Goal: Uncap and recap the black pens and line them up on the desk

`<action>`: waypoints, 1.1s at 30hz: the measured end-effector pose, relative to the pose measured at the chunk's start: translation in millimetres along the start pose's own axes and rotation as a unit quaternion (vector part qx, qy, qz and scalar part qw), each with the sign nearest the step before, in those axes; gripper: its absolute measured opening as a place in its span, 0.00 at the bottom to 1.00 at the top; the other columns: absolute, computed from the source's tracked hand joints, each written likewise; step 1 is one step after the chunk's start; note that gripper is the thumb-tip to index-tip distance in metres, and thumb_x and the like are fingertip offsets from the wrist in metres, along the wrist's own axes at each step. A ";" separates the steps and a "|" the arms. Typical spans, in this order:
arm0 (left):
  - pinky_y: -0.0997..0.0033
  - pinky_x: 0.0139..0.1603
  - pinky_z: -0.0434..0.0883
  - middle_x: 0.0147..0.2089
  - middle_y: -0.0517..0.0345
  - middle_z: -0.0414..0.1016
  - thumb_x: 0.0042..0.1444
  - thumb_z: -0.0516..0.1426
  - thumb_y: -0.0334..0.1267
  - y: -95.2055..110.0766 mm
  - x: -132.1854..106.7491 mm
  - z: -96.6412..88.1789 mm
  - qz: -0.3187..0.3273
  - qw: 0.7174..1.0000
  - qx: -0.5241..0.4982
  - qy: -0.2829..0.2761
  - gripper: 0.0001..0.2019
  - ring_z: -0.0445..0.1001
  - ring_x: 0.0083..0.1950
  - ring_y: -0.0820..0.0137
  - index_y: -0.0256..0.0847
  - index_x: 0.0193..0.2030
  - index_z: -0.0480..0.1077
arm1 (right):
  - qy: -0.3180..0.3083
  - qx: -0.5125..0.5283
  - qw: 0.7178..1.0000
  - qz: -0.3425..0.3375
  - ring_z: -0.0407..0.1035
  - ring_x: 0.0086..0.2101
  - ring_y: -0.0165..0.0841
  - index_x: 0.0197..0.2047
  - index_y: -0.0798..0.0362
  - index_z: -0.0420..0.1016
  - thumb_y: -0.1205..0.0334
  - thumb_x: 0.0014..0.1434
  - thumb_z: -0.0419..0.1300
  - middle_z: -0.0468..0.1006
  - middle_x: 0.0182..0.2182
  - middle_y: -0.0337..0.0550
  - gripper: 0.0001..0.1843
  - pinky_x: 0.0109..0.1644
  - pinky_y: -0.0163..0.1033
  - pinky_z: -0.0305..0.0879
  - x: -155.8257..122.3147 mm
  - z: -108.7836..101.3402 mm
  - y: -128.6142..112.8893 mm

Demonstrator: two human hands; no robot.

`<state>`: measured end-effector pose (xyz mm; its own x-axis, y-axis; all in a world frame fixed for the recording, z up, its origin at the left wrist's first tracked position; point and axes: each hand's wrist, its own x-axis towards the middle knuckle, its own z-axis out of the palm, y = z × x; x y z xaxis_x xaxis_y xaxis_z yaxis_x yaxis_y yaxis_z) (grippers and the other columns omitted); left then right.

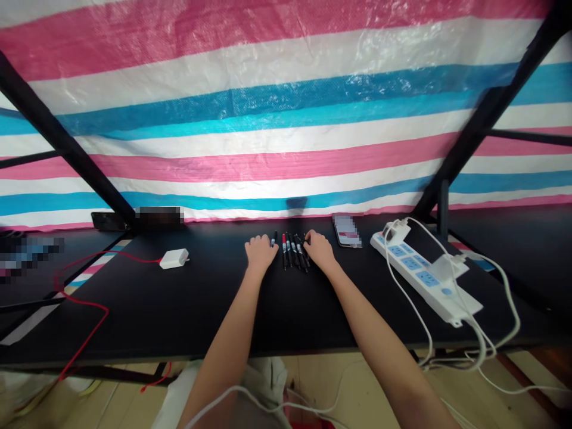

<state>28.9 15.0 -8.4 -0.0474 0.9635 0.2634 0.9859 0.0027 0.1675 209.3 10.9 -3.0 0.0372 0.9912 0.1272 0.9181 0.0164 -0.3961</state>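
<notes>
Several slim pens with black barrels (292, 251) lie side by side on the black table, roughly upright in the view, some slanting. The leftmost one in the row has a red upper part (283, 241). My left hand (260, 252) rests on the table left of the row, fingers curled. A separate black pen (274, 238) sticks out between its thumb and forefinger; its lower part is hidden by the hand. On the row's right side, my right hand (319, 247) lies with bent fingers, thumb and forefinger apart, right beside the last pens. Whether it touches them is unclear.
A phone (347, 230) lies behind my right hand. Further right, a white power strip (424, 277) holds plugs and trailing white cables. On the left are a white charger (174, 258) and its red cable (89, 301). Black frame bars and a striped sheet (268, 137) rise behind.
</notes>
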 end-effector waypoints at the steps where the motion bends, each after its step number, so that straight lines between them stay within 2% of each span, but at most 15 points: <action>1: 0.61 0.41 0.58 0.41 0.46 0.70 0.52 0.49 0.43 0.4 -0.6 0.2 0.005 1.000 0.005 0.003 0.11 0.66 0.44 0.58 0.38 0.34 0.66 | 0.003 -0.001 1.000 0.006 0.67 0.39 0.35 0.43 0.54 0.67 0.65 0.55 0.51 0.72 0.39 0.47 0.12 0.38 0.35 0.59 0.2 -1.1 1.0; 9: 0.61 0.43 0.56 0.37 0.49 0.71 0.57 0.46 0.42 3.1 0.5 -1.3 0.028 0.999 -0.025 0.030 0.12 0.65 0.43 0.60 0.38 0.33 0.65 | -0.033 -0.075 0.995 0.052 0.69 0.40 0.41 0.39 0.62 0.71 0.65 0.54 0.52 0.72 0.38 0.59 0.12 0.40 0.39 0.62 -0.6 -9.4 4.6; 17: 0.63 0.50 0.51 0.41 0.53 0.71 0.62 0.42 0.42 16.2 -5.0 -15.5 0.129 0.987 -0.070 0.070 0.13 0.63 0.45 0.65 0.40 0.40 0.64 | -0.063 -0.057 0.994 0.070 0.70 0.39 0.41 0.38 0.61 0.74 0.60 0.51 0.55 0.73 0.37 0.58 0.15 0.39 0.39 0.63 8.4 -14.2 18.2; 26: 0.63 0.50 0.51 0.40 0.55 0.71 0.62 0.42 0.41 18.3 -5.9 -14.2 0.172 0.980 -0.066 0.073 0.12 0.62 0.43 0.66 0.41 0.39 0.65 | -0.016 -0.067 0.996 0.060 0.70 0.38 0.43 0.37 0.62 0.72 0.65 0.52 0.52 0.72 0.37 0.60 0.13 0.37 0.40 0.63 1.5 -11.7 11.4; 29: 0.63 0.50 0.51 0.41 0.54 0.70 0.62 0.42 0.40 19.3 -6.7 -15.1 0.173 0.980 -0.065 0.067 0.12 0.62 0.44 0.66 0.41 0.40 0.65 | -0.007 -0.001 0.998 0.067 0.70 0.37 0.40 0.33 0.59 0.73 0.62 0.52 0.53 0.74 0.33 0.54 0.11 0.37 0.38 0.62 6.2 -7.8 13.5; 31: 0.63 0.50 0.51 0.42 0.54 0.70 0.62 0.42 0.40 20.0 -7.3 -15.3 0.182 0.979 -0.061 0.066 0.12 0.62 0.45 0.66 0.41 0.41 0.65 | 0.013 0.094 0.993 0.068 0.70 0.34 0.36 0.29 0.57 0.72 0.58 0.52 0.53 0.74 0.28 0.48 0.11 0.35 0.35 0.62 12.3 -4.2 15.6; 33: 0.63 0.50 0.51 0.42 0.54 0.70 0.62 0.42 0.39 20.3 -7.7 -15.1 0.194 0.977 -0.057 0.066 0.12 0.62 0.45 0.66 0.42 0.41 0.65 | 0.043 0.219 0.972 0.072 0.70 0.28 0.32 0.28 0.56 0.71 0.54 0.54 0.52 0.74 0.24 0.44 0.15 0.31 0.32 0.61 18.2 -0.4 17.1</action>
<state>46.8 3.7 7.4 0.2982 0.8435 0.4468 0.9099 -0.3927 0.1340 225.8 29.2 -7.1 0.2035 0.9728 0.1106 0.6460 -0.0485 -0.7618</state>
